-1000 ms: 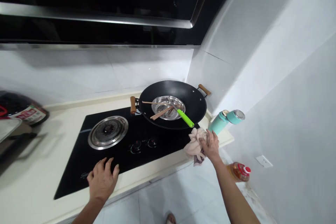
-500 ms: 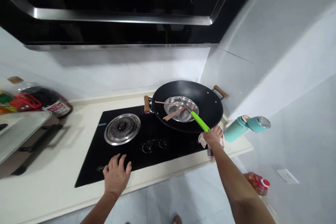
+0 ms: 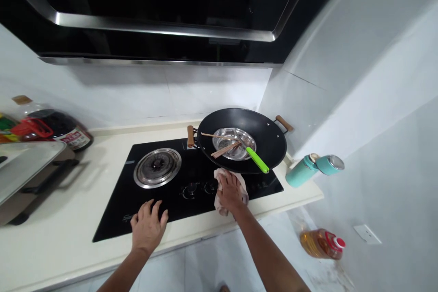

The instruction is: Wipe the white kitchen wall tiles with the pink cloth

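My right hand (image 3: pixel 231 191) presses a pale pink cloth (image 3: pixel 221 206) against the black glass cooktop (image 3: pixel 174 200), in front of the wok and just right of the knobs (image 3: pixel 190 189). On the cooktop's front left edge rests my left hand (image 3: pixel 148 226), fingers spread, holding nothing. A black wok (image 3: pixel 270 141) with wooden handles stands on the right side of the cooktop. In it lie a shiny metal bowl (image 3: pixel 236 154), several chopsticks (image 3: pixel 226 149) and a utensil with a green handle (image 3: pixel 257 159).
Left of the wok is a bare burner (image 3: pixel 158 168). A turquoise flask (image 3: pixel 303 171) stands by the right wall. Dark sauce bottles (image 3: pixel 68 132) and a pan-like appliance (image 3: pixel 37 173) occupy the left counter. An oil jug (image 3: pixel 321 242) is lower right; a range hood (image 3: pixel 164 25) hangs overhead.
My right hand has slid the cloth leftward, from beside the wok's right edge to the cooktop in front of it. My left hand has stayed in place.
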A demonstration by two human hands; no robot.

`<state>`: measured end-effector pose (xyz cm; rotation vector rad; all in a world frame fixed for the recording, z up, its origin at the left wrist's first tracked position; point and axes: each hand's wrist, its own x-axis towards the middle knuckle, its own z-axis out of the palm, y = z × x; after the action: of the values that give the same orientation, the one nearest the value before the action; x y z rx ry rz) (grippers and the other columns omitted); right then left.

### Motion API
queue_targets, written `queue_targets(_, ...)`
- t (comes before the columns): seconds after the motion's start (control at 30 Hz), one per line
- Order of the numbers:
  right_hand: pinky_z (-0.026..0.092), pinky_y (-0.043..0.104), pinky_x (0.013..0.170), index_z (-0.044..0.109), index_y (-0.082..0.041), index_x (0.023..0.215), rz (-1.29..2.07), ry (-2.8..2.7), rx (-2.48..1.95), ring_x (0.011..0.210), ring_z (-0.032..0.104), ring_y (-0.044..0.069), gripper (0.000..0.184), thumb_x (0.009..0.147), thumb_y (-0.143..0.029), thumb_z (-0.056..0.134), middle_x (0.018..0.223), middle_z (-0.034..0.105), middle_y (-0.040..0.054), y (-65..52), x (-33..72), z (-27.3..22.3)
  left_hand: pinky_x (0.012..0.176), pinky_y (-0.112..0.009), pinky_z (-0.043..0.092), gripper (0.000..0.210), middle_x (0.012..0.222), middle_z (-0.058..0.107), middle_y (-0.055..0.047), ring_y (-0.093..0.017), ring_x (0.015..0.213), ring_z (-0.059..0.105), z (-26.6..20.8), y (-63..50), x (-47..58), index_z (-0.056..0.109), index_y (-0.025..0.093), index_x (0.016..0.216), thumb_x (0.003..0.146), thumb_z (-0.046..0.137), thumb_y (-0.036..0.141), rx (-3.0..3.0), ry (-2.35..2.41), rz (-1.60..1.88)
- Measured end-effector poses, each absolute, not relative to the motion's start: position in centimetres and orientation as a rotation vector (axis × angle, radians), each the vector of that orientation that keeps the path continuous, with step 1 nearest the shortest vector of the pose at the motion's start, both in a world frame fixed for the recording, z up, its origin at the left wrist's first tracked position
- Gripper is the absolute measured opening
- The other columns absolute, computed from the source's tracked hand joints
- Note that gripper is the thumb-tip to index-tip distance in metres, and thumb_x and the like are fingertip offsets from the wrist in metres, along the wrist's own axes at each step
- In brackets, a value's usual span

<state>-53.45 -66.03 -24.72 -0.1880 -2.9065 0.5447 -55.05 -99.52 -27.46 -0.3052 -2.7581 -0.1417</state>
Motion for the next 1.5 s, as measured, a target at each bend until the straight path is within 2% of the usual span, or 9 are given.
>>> queue_targets(0.17, 0.026, 0.038, 0.129, 0.055, -0.031, 0.153, 0.526, -2.919, -0.055, 0.151, 0.034, 0.023, 0.061, 0.092, -0.027, 0.056, 0.166, 0.039, 0.0015, -61.1, -49.4, -25.8, 0.107, -0.049, 0.038, 0.047, 0.142, 0.062, -0.019, -0.033, 0.135, 0.053, -27.3, -99.4, -55.0, 0.067, 0.015, 0.133, 0.102, 0.044, 0.042, -0.299, -2.767, -0.147)
queue_targets(0.37, 0.029, 0.062, 0.123, 0.055, -0.016, 0.151, 0.413, -2.817, -0.624, 0.15, 0.03, 0.041, 0.065, 0.093, -0.046, 0.054, 0.164, 0.033, 0.0191, -50.5, -47.8, -26.7, 0.107, -0.051, 0.038, 0.047, 0.141, 0.063, -0.02, -0.034, 0.133, 0.053, -27.0, -99.1, -54.7, 0.068, 0.014, 0.132, 0.102, 0.045, 0.042, -0.288, -2.776, -0.157)
queue_targets(0.53, 0.024, 0.067, 0.122, 0.054, -0.015, 0.149, 0.353, -2.73, -0.781, 0.151, 0.025, 0.045, 0.063, 0.094, -0.043, 0.047, 0.167, 0.024, 0.0198, -51.6, -48.0, -27.2, 0.109, -0.052, 0.036, 0.047, 0.144, 0.062, -0.021, -0.035, 0.136, 0.051, -27.1, -99.1, -54.5, 0.068, 0.015, 0.134, 0.102, 0.045, 0.041, -0.29, -2.804, -0.176)
queue_targets(0.7, 0.028, 0.063, 0.121, 0.061, -0.023, 0.144, 0.396, -2.81, -0.416, 0.145, 0.031, 0.044, 0.061, 0.085, -0.04, 0.061, 0.162, 0.037, 0.0155, -64.2, -45.3, -28.5, 0.109, -0.054, 0.037, 0.047, 0.146, 0.06, -0.022, -0.036, 0.139, 0.05, -27.2, -99.1, -54.5, 0.067, 0.014, 0.136, 0.104, 0.044, 0.04, -0.298, -2.824, -0.194)
queue_targets(0.83, 0.036, 0.064, 0.112, 0.061, -0.032, 0.144, 0.661, -2.824, 0.0, 0.133, 0.041, 0.041, 0.06, 0.083, -0.034, 0.065, 0.162, 0.037, 0.0105, -74.9, -43.1, -28.3, 0.109, -0.054, 0.036, 0.046, 0.145, 0.061, -0.021, -0.036, 0.139, 0.05, -27.0, -99.0, -54.5, 0.067, 0.014, 0.135, 0.104, 0.044, 0.039, -0.291, -2.823, -0.213)
queue_targets(1.03, 0.04, 0.044, 0.114, 0.066, -0.038, 0.132, 0.872, -2.84, 0.499, 0.128, 0.046, 0.027, 0.051, 0.081, -0.033, 0.069, 0.146, 0.054, 0.0004, -78.0, -43.3, -26.9, 0.109, -0.055, 0.036, 0.046, 0.143, 0.061, -0.022, -0.037, 0.137, 0.052, -26.7, -99.0, -54.5, 0.067, 0.014, 0.134, 0.102, 0.047, 0.04, -0.291, -2.824, -0.227)
queue_targets(1.23, 0.036, 0.05, 0.119, 0.069, -0.025, 0.126, 0.796, -2.774, 0.057, 0.131, 0.044, 0.032, 0.05, 0.076, -0.031, 0.066, 0.14, 0.054, 0.0108, -64.1, -42.1, -28.3, 0.109, -0.053, 0.036, 0.047, 0.144, 0.06, -0.021, -0.036, 0.136, 0.051, -26.8, -99.0, -54.5, 0.066, 0.014, 0.135, 0.104, 0.045, 0.041, -0.29, -2.822, -0.206)
queue_targets(1.33, 0.038, 0.055, 0.117, 0.067, -0.019, 0.123, 0.728, -2.677, -0.315, 0.131, 0.045, 0.034, 0.046, 0.082, -0.038, 0.059, 0.141, 0.05, 0.0166, -56.1, -40.7, -29.2, 0.109, -0.053, 0.036, 0.047, 0.144, 0.06, -0.021, -0.036, 0.137, 0.051, -26.9, -99.0, -54.5, 0.066, 0.014, 0.136, 0.104, 0.045, 0.041, -0.29, -2.814, -0.204)
queue_targets(1.5, 0.044, 0.06, 0.111, 0.066, -0.016, 0.125, 0.682, -2.554, -0.702, 0.123, 0.053, 0.037, 0.059, 0.081, -0.054, 0.054, 0.133, 0.051, 0.0194, -49.6, -36.9, -29.7, 0.107, -0.054, 0.038, 0.046, 0.142, 0.062, -0.021, -0.036, 0.135, 0.053, -27.0, -99.0, -54.7, 0.067, 0.014, 0.133, 0.102, 0.047, 0.041, -0.288, -2.785, -0.232)
